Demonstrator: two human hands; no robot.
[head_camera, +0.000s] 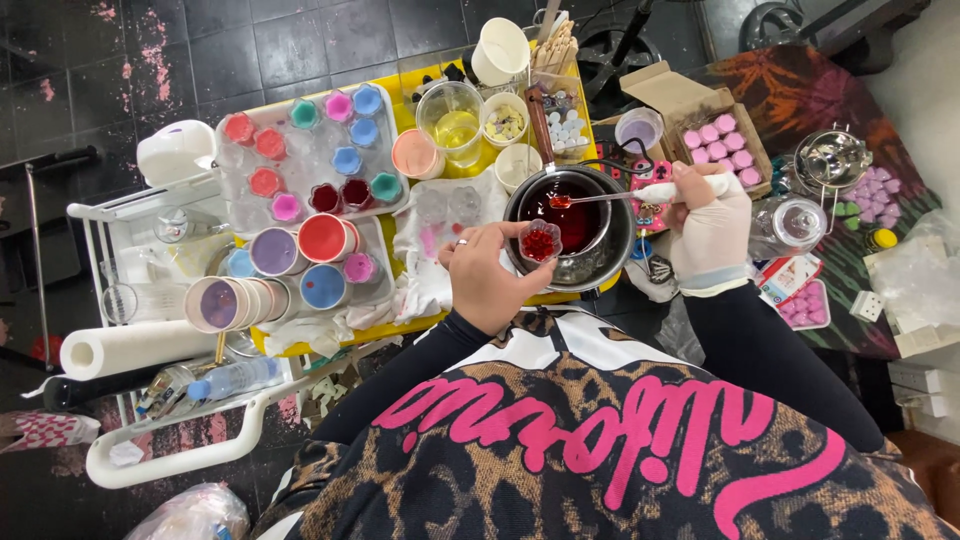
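My left hand (485, 275) pinches a small clear flower-shaped mould (540, 243) by its rim, thumb and fingers closed on it, just beside the metal pot (570, 225) of dark red melted wax. My gloved right hand (708, 228) is closed around the white handle of a spoon (600, 198), whose bowl carries a little red liquid over the pot. I should keep the spoon level, tip it slowly, and hold the mould close so drips fall back into the pot. Beyond lie a stained white cloth (425, 262), glossy plastic cups of coloured wax (322, 238), and a cardboard box of pink flower shapes (722, 148).
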